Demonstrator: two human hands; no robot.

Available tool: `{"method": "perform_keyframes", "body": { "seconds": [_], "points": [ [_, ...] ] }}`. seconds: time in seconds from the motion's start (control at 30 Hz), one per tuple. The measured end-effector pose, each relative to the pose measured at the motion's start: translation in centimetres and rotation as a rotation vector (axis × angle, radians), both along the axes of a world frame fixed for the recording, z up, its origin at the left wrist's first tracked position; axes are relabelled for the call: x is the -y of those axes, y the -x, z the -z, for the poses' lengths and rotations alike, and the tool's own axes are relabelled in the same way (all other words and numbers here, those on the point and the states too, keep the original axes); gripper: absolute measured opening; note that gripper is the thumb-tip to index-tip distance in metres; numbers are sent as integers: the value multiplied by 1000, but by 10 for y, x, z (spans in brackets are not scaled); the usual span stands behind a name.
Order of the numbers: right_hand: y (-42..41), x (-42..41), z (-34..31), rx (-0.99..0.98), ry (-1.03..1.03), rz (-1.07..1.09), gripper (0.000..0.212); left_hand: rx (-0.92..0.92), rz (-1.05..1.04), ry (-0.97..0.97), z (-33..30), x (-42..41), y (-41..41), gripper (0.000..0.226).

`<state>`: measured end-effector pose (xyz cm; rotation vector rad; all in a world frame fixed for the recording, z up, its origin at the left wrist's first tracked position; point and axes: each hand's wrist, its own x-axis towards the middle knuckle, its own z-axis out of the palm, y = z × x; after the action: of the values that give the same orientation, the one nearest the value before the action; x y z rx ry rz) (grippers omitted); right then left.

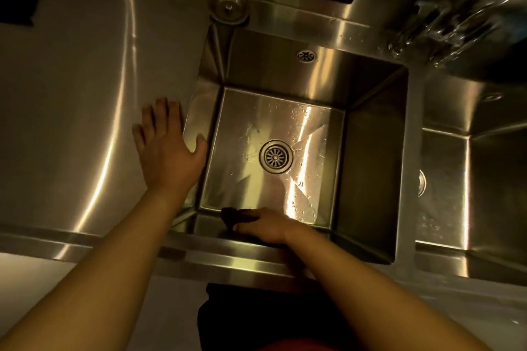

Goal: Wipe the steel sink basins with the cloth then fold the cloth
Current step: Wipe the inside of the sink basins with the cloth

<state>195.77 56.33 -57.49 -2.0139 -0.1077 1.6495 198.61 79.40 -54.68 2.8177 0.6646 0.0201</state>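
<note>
A square steel sink basin fills the middle of the view, with a round drain in its wet floor. My right hand presses a dark brown cloth against the basin's near wall, just below the front rim; its fingers lie over the cloth. My left hand rests flat on the steel counter at the basin's left rim, fingers spread, thumb hanging over the edge. A second basin lies to the right, partly out of view.
A loose strainer plug sits on the counter behind the basin's far left corner. A blurred tap reaches in from the upper right. An overflow hole marks the far wall. Steel counter stretches to the left.
</note>
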Motion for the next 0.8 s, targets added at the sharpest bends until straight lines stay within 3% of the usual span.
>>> {"method": "perform_keyframes", "body": {
  "seconds": [0.17,0.43,0.67,0.8],
  "points": [
    [-14,49,2,3,51,-60,47,-38,27,-28,1,3,3,91],
    [-28,136,31,68,380,-308,41,-31,15,-49,2,6,0,94],
    [-28,142,64,304,445,-1037,48,-31,12,-33,4,3,-2,98],
    [-42,163,71,373,548,-1310,48,-23,15,-35,1,4,-3,96]
  ]
}}
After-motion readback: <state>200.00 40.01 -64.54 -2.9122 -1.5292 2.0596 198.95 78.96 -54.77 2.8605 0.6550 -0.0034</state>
